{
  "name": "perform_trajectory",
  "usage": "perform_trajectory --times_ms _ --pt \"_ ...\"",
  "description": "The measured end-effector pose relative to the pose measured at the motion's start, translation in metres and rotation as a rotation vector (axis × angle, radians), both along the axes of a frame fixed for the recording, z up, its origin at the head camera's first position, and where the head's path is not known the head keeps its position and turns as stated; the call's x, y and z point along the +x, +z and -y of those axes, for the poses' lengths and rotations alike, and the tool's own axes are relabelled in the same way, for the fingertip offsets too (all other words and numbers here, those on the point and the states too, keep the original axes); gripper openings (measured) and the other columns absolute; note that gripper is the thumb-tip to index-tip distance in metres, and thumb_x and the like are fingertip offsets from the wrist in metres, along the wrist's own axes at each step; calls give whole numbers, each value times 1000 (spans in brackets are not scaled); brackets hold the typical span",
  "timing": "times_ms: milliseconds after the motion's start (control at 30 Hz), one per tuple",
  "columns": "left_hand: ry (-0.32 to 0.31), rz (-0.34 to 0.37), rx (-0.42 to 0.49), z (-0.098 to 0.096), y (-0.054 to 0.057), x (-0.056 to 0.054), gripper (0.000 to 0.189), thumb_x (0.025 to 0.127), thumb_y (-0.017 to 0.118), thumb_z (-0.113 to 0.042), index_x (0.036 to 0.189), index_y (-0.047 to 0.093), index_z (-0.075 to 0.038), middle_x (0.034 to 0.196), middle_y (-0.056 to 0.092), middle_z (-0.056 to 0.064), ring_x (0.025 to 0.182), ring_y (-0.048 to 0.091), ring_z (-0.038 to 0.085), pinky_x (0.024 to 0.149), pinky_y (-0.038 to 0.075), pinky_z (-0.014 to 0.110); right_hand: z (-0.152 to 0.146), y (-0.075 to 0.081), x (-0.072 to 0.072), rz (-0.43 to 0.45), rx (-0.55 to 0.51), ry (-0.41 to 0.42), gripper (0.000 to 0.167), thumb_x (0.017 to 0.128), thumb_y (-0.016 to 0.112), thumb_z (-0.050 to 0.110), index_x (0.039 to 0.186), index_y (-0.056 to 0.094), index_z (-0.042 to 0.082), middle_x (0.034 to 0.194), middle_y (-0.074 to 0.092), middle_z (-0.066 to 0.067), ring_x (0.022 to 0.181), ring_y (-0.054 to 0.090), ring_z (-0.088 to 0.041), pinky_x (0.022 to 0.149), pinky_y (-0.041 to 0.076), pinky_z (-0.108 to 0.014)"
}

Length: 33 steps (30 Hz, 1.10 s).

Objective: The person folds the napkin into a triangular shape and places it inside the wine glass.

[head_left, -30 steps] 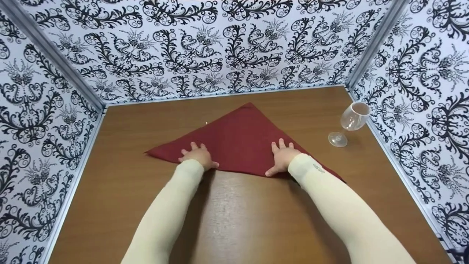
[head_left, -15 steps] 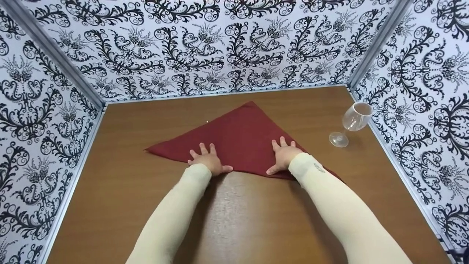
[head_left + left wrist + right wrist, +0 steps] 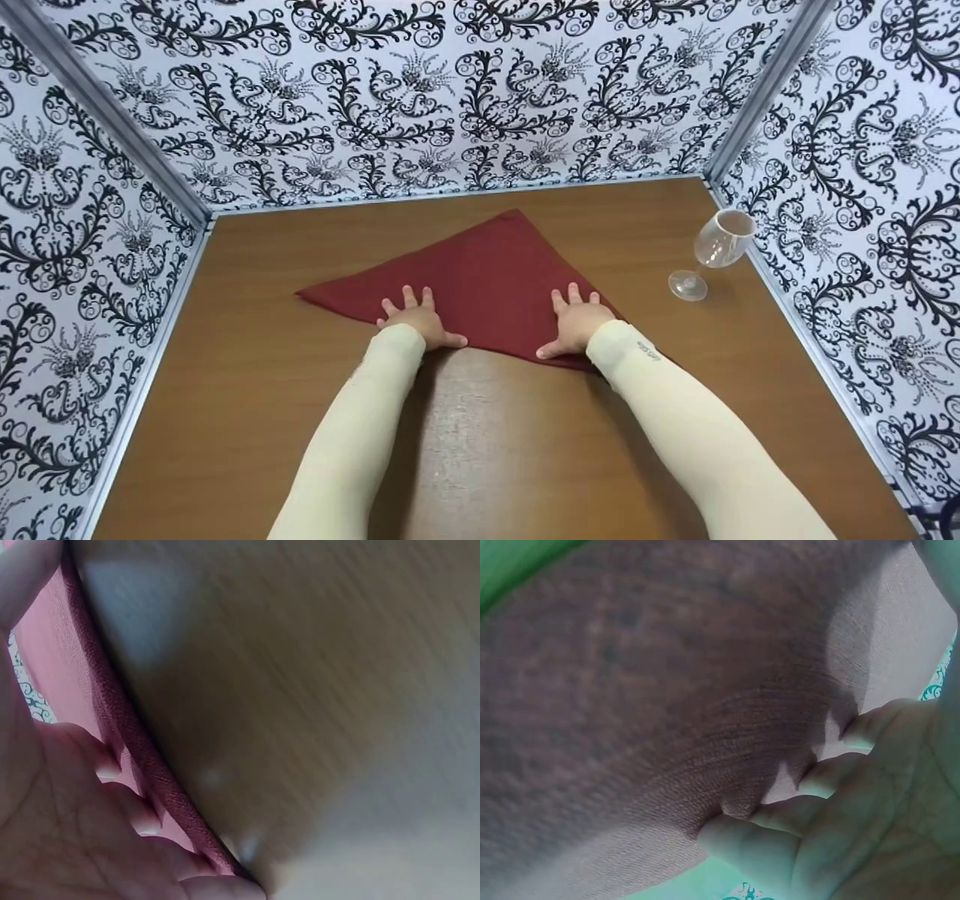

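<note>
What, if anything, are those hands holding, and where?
Nothing: the left hand and right hand rest spread on the red cloth, by its near edge.

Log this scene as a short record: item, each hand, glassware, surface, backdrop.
Item: red cloth napkin, roughly triangular
Left hand: spread, resting on the napkin's near edge
Right hand: spread, resting on the napkin's right part
Glassware: clear wine glass, upright, right of the napkin, untouched
Surface: wood-grain table
Backdrop: black-and-white scroll-patterned walls
</note>
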State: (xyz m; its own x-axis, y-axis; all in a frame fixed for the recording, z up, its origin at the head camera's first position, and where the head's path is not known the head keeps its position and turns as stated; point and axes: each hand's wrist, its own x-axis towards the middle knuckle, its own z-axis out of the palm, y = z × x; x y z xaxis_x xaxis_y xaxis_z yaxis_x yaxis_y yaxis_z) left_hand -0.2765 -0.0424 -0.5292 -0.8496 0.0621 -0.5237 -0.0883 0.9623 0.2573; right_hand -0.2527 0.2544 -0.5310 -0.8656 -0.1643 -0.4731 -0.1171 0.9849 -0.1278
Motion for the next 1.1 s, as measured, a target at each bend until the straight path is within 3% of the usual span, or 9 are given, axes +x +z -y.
perform_trajectory --times_ms 167,367,467,667,833,1100 --pt "-32 -55 -84 -14 4 4 119 87 74 -67 171 8 -14 176 -5 23 158 1 60 124 20 73 -10 -3 -4 9 -47 37 122 87 72 71 170 11 7 174 3 -30 153 16 -65 124 29 -64" --pt "-152 -54 -88 -39 -4 13 108 95 60 -72 171 11 -13 175 1 26 158 8 60 123 26 71 -29 -2 -11 47 -136 35 115 87 86 46 168 17 3 174 6 -30 158 13 -56 128 23 -60" --pt "-142 -51 -98 -41 -11 13 108 94 52 -78 171 8 -17 176 0 23 159 6 58 124 27 68 -31 -2 -10 64 -127 45 117 85 88 43 168 16 2 174 5 -29 159 10 -54 128 25 -60" --pt "-107 -67 -85 -35 -20 3 105 95 48 -80 171 7 -20 177 -3 20 159 2 57 126 23 68 -26 -4 -7 35 -144 33 120 84 89 44 168 15 2 174 5 -29 160 8 -54 127 26 -59" --pt "-94 -66 -83 -33 -20 -4 108 93 54 -79 171 6 -21 178 -4 18 160 0 55 127 21 66 -26 -9 -10 36 -145 10 122 83 89 47 169 14 4 175 3 -27 160 6 -54 127 26 -60" --pt "-88 -73 -58 -28 -10 -5 112 92 61 -74 171 4 -18 178 -5 19 160 -2 56 128 19 66 -25 -15 -14 28 -137 7 123 82 88 50 169 13 4 175 2 -27 160 5 -54 127 27 -61"
